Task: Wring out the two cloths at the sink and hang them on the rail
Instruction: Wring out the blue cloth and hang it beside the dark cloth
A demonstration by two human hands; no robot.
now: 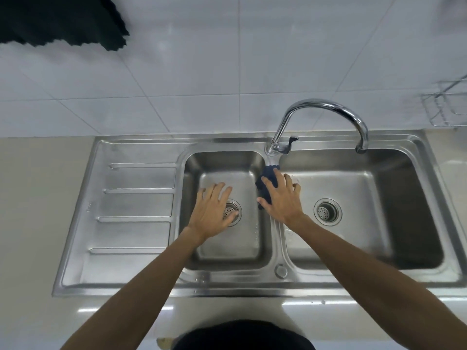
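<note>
A dark blue cloth lies bunched on the divider between the two steel sink basins, just below the tap base. My right hand rests flat on top of it, fingers spread, covering most of it. Over the left basin hovers my left hand, open with fingers apart and nothing in it, partly hiding that basin's drain. A dark green cloth hangs at the top left against the white tiled wall; the rail it hangs from is out of frame.
A curved chrome tap arches over the right basin, whose drain is uncovered. A ribbed draining board lies to the left. A wire rack sits on the wall at the right. Pale counter surrounds the sink.
</note>
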